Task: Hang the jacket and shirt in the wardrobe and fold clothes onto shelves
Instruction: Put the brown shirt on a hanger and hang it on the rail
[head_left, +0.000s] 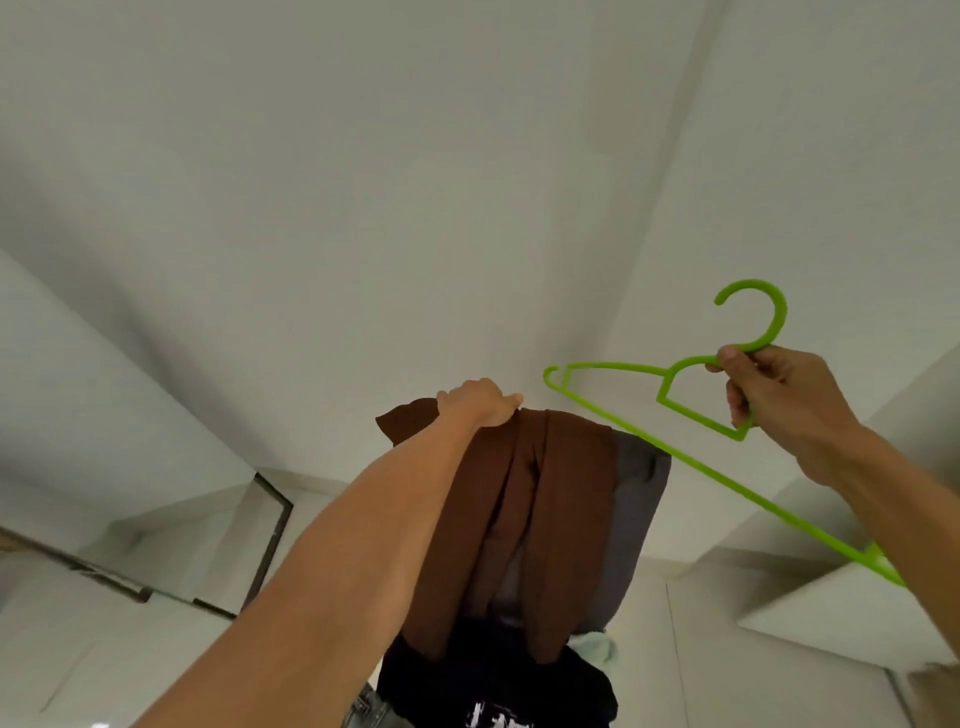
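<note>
View tilts up twd a white ceiling. L hand is raised at mid-frame, fingers curled tight round the top edge of a brown garment, bunching the cloth. The garment hangs down from that grip in long folds, alongside the L forearm. Can't tell if it's the jacket or the shirt.

A grey garment hangs just behind it on the R side, touching it. What holds the grey one up is hidden. Below both sits a black garment w/ white print, partly cut off by the frame edge. A pale mint bit of cloth shows beside it, too small to ID.

R hand is up at the R, fingers & thumb wrapped round the neck of a green hanger, just under its hook. Hook points up. The hanger is tilted, its long bar sloping down to the R behind the R forearm. Its L tip is near the L hand, not touching. The bar passes just over the grey garment's top corner. Nothing hangs on the hanger.

Dark-framed panel at lower L, blurred.
</note>
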